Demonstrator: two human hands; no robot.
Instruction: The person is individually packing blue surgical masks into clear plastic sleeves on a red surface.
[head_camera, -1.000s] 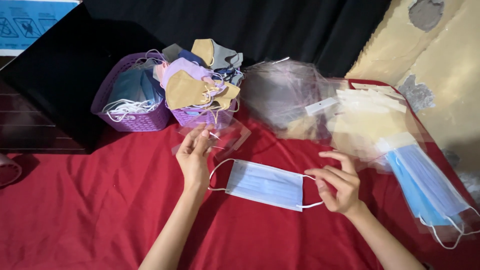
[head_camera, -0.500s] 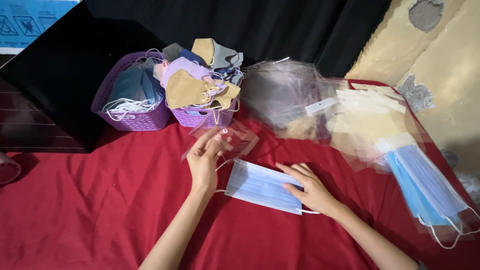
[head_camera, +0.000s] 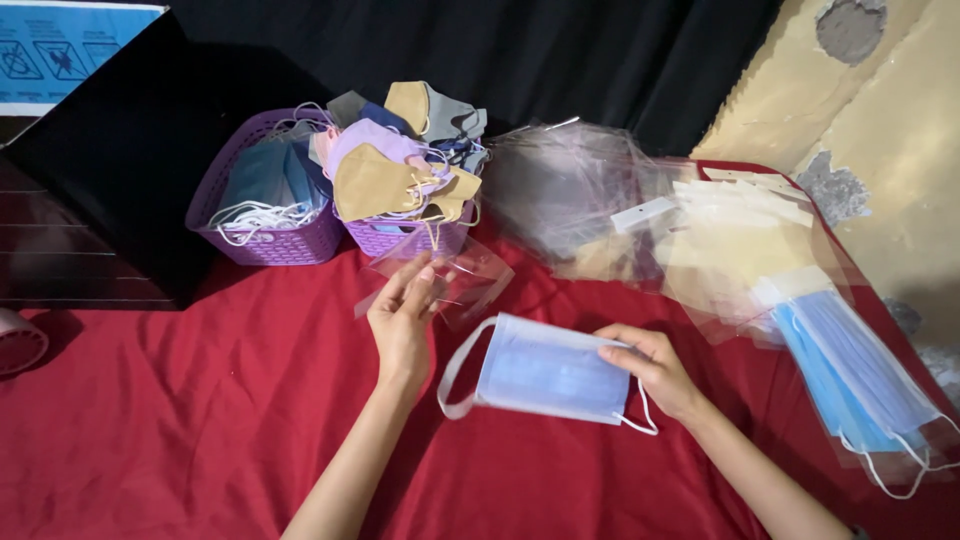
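Both grips closed: left hand (head_camera: 402, 322) on seemingly clear sleeve (head_camera: 470, 280), right hand (head_camera: 645, 365) on mask (head_camera: 545, 370).

A pale blue pleated face mask (head_camera: 545, 370) lies flat on red cloth, a clear plastic sleeve (head_camera: 470, 280) just behind it.

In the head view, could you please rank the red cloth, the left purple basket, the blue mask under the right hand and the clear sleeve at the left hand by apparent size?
1. red cloth, by far the largest
2. left purple basket
3. blue mask; it lies nearer the camera, so it and the basket look close
4. clear sleeve, partly hidden by the left hand
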